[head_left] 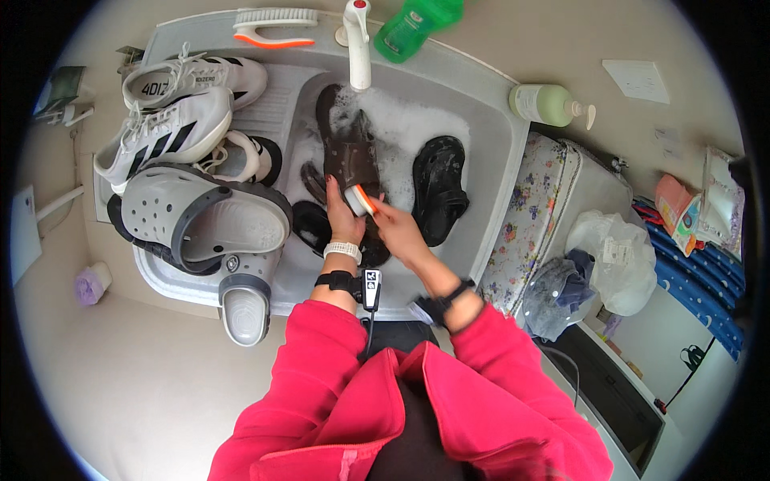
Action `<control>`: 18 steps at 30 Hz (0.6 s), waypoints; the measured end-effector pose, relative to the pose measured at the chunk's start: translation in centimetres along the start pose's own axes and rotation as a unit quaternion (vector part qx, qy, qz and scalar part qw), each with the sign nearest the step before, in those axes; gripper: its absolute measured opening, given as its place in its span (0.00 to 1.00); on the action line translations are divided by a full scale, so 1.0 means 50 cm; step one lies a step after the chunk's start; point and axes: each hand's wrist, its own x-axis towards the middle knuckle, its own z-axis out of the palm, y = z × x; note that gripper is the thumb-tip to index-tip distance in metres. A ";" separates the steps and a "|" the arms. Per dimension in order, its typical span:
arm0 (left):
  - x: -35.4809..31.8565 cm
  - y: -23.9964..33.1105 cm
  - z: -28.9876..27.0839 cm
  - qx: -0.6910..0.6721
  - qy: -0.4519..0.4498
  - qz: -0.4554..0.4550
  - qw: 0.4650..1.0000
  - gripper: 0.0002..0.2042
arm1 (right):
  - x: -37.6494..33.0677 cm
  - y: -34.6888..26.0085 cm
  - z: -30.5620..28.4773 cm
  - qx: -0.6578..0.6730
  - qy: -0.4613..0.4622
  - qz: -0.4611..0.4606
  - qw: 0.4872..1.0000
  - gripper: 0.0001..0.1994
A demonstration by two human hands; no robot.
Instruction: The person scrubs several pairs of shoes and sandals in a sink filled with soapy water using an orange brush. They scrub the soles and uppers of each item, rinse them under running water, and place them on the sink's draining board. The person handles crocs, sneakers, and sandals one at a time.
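Observation:
Low in the sink [298,120], my left hand [343,223] is closed on the side of a wet brown sandal [350,160]. My right hand [401,234] grips a small scrub brush [362,200] with an orange and white handle, which lies against the sandal's strap. White foam [409,120] spreads through the water around it. A black clog [439,191] rests in the suds on the right, apart from both hands. Beside my left hand sits another dark shoe [310,224], partly hidden by that hand.
Several white sneakers [172,132] and grey clogs [204,216] crowd the left drainboard. A white faucet [359,52] overhangs the sink. Behind it are a larger brush [277,18] and a green bottle [413,32]; a pump bottle [541,104] occupies the right corner.

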 end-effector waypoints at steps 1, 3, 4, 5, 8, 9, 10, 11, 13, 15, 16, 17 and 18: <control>0.004 0.004 0.001 -0.004 -0.029 0.022 0.999 0.28 | -0.009 -0.022 0.003 0.040 -0.018 -0.009 0.999 0.21; 0.003 0.006 0.000 0.009 -0.022 0.020 1.000 0.28 | -0.013 -0.072 0.014 0.083 -0.013 0.091 0.992 0.21; -0.001 0.004 -0.001 0.012 -0.011 0.011 1.000 0.29 | -0.019 -0.087 0.013 0.145 -0.040 0.075 0.986 0.21; -0.001 0.008 0.000 0.007 -0.044 0.012 0.999 0.30 | -0.024 -0.100 0.011 0.138 -0.035 0.130 0.981 0.21; -0.009 0.009 0.000 0.012 -0.039 -0.001 0.999 0.31 | -0.026 -0.096 0.001 0.176 -0.065 0.182 0.965 0.21; -0.010 0.011 0.001 0.011 -0.035 -0.001 0.999 0.32 | -0.022 -0.082 -0.001 0.207 -0.083 0.156 0.962 0.22; -0.011 0.011 0.001 0.011 -0.031 0.000 0.999 0.32 | -0.018 -0.065 -0.003 0.243 -0.110 0.112 0.957 0.22; -0.011 0.012 0.000 0.019 -0.055 0.027 0.998 0.33 | -0.018 -0.046 -0.003 0.219 -0.078 0.111 0.966 0.21; -0.009 0.011 -0.003 0.008 -0.056 -0.005 0.998 0.31 | -0.014 -0.011 0.001 -0.014 -0.013 -0.033 0.999 0.21; -0.006 0.011 -0.005 0.012 -0.061 -0.003 0.998 0.30 | -0.009 -0.001 0.011 -0.200 0.040 -0.113 0.972 0.20; -0.005 0.010 -0.006 0.009 -0.050 0.003 0.999 0.30 | -0.011 -0.002 0.013 -0.272 0.073 -0.208 0.937 0.19; -0.004 0.011 -0.007 0.008 -0.043 0.012 0.999 0.29 | -0.009 -0.008 0.017 -0.356 0.082 -0.180 0.914 0.19; -0.005 0.010 -0.006 0.003 -0.041 0.009 0.999 0.29 | -0.014 -0.013 0.017 -0.441 0.119 -0.162 0.875 0.19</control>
